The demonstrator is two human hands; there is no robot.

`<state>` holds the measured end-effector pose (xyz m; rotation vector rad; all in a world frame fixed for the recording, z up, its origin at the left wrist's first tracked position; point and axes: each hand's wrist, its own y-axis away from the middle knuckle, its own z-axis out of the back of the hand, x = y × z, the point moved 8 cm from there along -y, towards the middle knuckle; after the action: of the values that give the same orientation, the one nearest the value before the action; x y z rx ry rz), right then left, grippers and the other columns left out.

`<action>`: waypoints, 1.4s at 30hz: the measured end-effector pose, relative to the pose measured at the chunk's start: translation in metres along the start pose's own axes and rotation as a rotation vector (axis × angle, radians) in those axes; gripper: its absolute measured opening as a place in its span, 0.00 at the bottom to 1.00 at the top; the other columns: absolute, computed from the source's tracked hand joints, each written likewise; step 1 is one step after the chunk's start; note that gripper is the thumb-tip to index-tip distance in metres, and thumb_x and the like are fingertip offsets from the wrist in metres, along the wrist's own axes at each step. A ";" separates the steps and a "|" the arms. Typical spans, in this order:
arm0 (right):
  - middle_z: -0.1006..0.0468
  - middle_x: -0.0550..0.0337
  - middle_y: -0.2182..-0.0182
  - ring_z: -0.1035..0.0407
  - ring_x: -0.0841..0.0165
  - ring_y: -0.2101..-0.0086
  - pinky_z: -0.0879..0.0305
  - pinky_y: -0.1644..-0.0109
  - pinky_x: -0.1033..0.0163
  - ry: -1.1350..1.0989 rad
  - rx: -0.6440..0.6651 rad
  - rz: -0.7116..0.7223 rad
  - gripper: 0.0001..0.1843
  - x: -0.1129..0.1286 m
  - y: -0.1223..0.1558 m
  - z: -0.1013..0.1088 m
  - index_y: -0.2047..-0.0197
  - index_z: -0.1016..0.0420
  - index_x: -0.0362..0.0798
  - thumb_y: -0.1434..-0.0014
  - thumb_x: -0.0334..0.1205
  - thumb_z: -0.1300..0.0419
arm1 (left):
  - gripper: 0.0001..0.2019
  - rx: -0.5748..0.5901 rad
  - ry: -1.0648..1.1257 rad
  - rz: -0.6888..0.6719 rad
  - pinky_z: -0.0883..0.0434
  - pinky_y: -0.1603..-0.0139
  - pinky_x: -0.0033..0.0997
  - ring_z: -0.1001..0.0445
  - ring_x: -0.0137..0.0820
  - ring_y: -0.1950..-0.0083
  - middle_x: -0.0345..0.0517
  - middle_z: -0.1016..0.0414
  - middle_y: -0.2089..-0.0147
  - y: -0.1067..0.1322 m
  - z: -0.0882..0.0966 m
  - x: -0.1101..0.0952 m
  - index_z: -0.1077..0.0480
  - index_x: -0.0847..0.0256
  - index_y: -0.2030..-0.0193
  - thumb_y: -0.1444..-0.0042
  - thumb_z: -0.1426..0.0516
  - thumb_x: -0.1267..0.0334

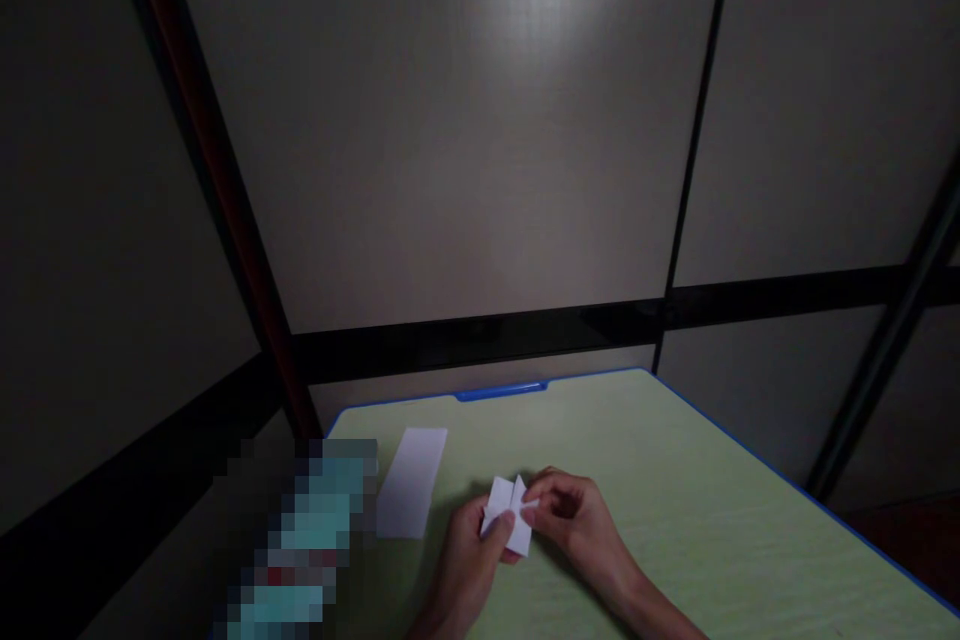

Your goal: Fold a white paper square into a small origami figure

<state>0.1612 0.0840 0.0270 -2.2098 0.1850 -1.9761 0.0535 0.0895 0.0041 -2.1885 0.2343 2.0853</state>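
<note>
A small piece of folded white paper (517,530) with several pointed flaps is held between my two hands above the table. My left hand (472,545) grips its left and lower side, the thumb pressed on top and fingers underneath. On its right edge, my right hand (574,520) pinches a flap between thumb and fingertips. A white paper strip (412,483) lies flat on the table to the left of my left hand, apart from it.
The light green table (720,520) has a blue edge and a blue handle-like piece (502,391) at its far side. A pixelated turquoise patch (315,520) covers something at the left edge. Cabinet-like panels (480,140) stand behind the table.
</note>
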 end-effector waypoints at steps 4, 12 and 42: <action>0.38 0.68 0.88 0.46 0.78 0.85 0.51 0.82 0.72 -0.045 -0.013 -0.050 0.08 -0.007 -0.001 0.002 0.81 0.33 0.42 0.67 0.35 0.38 | 0.16 0.030 0.044 0.034 0.36 0.81 0.25 0.34 0.28 0.81 0.43 0.31 0.82 -0.003 0.000 0.003 0.31 0.70 0.75 0.65 0.46 0.55; 0.35 0.67 0.86 0.42 0.77 0.84 0.47 0.80 0.71 -0.099 0.008 -0.059 0.09 -0.004 0.000 -0.001 0.81 0.33 0.43 0.67 0.37 0.38 | 0.14 0.056 0.040 0.022 0.38 0.83 0.22 0.33 0.27 0.82 0.43 0.29 0.82 -0.003 -0.001 0.006 0.32 0.69 0.75 0.64 0.44 0.58; 0.34 0.57 0.72 0.38 0.70 0.71 0.42 0.69 0.66 0.168 0.200 0.205 0.07 0.029 0.009 -0.014 0.84 0.31 0.44 0.58 0.36 0.42 | 0.08 0.008 0.087 0.041 0.38 0.83 0.22 0.36 0.25 0.82 0.43 0.30 0.83 0.002 0.006 -0.002 0.31 0.70 0.78 0.64 0.45 0.65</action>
<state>0.1511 0.0691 0.0544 -1.8270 0.2156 -1.9717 0.0470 0.0889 0.0060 -2.2916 0.2969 2.0075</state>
